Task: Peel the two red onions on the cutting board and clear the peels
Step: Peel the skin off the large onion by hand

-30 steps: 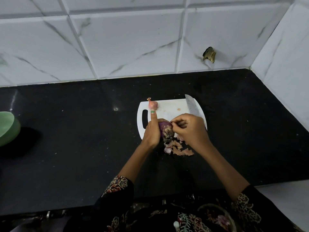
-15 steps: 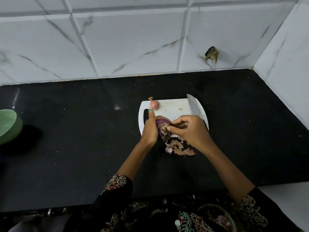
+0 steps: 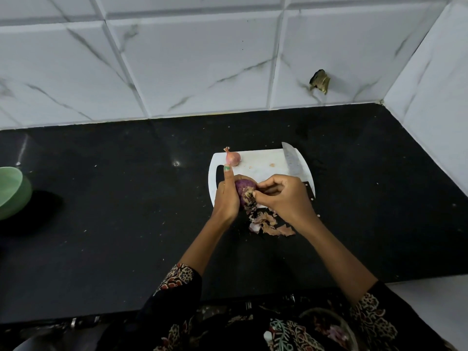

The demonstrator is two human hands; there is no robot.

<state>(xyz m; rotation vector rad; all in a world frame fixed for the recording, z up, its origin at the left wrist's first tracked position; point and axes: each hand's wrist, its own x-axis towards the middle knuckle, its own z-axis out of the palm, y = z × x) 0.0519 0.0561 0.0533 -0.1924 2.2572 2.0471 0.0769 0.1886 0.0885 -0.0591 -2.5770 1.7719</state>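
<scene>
In the head view, two red onions show. The larger, round purple onion (image 3: 245,192) is held just above the near edge of the white plastic cutting board (image 3: 262,169), its ragged root end turned toward the right hand; its far side is hidden by fingers. The left hand (image 3: 226,196) cups it from the left with the thumb stretched straight up toward the board's far edge. The right hand (image 3: 283,196) has its fingers curled and pinches a flap of papery skin at that root end.

The second, small pink unpeeled onion (image 3: 232,158) lies at the board's far left corner, its long axis running toward the wall and its dry stem tip pointing that way.

One steel knife (image 3: 291,158) lies along the board's right edge, blade tip toward the wall; its handle is largely covered by the right hand.

One loose heap of brown and pink peels (image 3: 268,224) sits on the black stone counter (image 3: 126,211), just off the board's near edge.

One pale green bowl (image 3: 11,192) is cut off by the picture's left edge.
</scene>
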